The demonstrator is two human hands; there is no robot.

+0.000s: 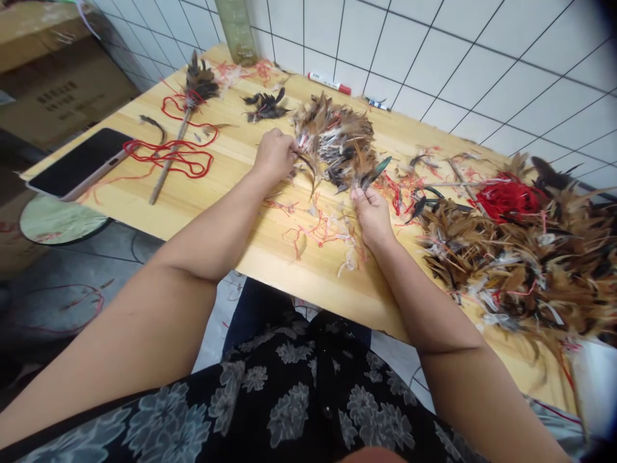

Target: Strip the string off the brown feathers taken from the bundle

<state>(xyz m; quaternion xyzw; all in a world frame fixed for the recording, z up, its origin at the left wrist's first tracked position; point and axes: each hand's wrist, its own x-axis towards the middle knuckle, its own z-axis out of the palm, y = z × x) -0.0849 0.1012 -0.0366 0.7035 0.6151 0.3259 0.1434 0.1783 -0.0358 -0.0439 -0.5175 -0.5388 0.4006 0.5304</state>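
A loose pile of brown and white feathers [337, 138] lies in the middle of a wooden table [226, 212]. My left hand [274, 154] is closed in a pinch on feathers at the pile's left edge. My right hand [371, 212] is closed on a few dark feathers, one green-tipped, at the pile's near right edge. Scraps of red thread and feather bits [321, 231] lie between my hands.
A large heap of brown feathers [525, 257] with red thread [506, 196] fills the right side. At the left lie a stick with a feather tuft [180, 122], looped red string [168, 154] and a dark phone [80, 164]. A marker [330, 83] lies by the tiled wall.
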